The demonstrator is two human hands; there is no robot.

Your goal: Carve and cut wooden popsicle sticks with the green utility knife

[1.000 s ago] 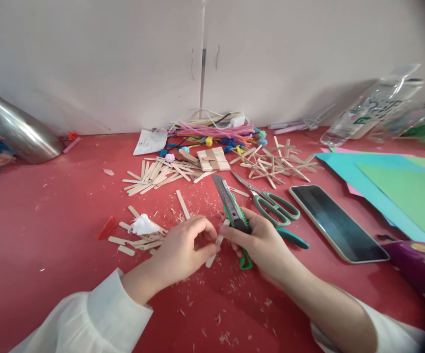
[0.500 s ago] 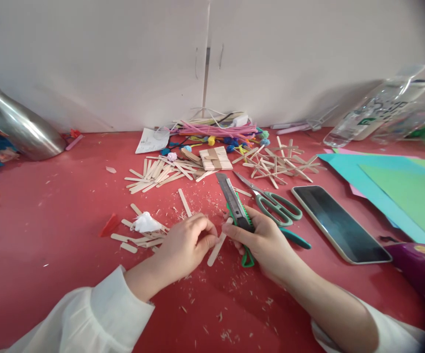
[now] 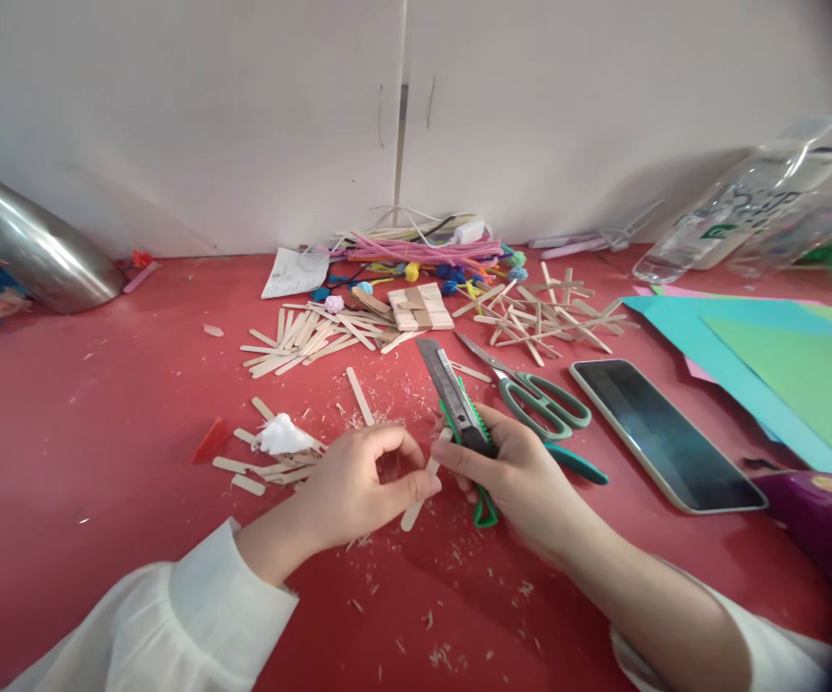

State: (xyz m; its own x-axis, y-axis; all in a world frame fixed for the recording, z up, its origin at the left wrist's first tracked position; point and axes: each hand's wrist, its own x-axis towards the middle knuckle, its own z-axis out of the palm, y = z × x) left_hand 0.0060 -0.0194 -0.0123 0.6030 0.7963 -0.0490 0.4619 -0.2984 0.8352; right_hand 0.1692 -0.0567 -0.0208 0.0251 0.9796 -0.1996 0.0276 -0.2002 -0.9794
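Grasping a knife [image 3: 457, 396] in the right hand [image 3: 513, 471], fingers wrapped about the green grip, with the blade pointing away and slightly left. Also pressing the upper end of a thin wooden stick [image 3: 414, 509] under the right thumb, beside the knife. Pinching the same stick with the left hand [image 3: 358, 485], thumb laid across its middle and fingers curled, far fingertips partly hidden. Holding the stick between the two hands, slanting, over a red counter [image 3: 134, 432] strewn with wood shavings [image 3: 441, 657].

Just beyond the right hand, scissors [image 3: 546, 408] with grey-green handles, slightly parted at the blades; just beside the wrist, a teal handle [image 3: 578, 464], partly covered. Farther right, a phone [image 3: 665, 432] with a dark screen, then coloured paper [image 3: 791, 365] in overlapping sheets.

Near the left hand, a white lump [image 3: 281, 434] on top of short stick pieces [image 3: 249, 484], with a red scrap [image 3: 209, 442] beside. Farther back, a pile of sticks [image 3: 307, 336], a banded bundle [image 3: 436, 308], a crisscross heap [image 3: 531, 332] and pink pipe cleaners [image 3: 423, 252]. At far left, a metal jug [image 3: 41, 245]; at back right, a clear bottle [image 3: 682, 235], leaning.
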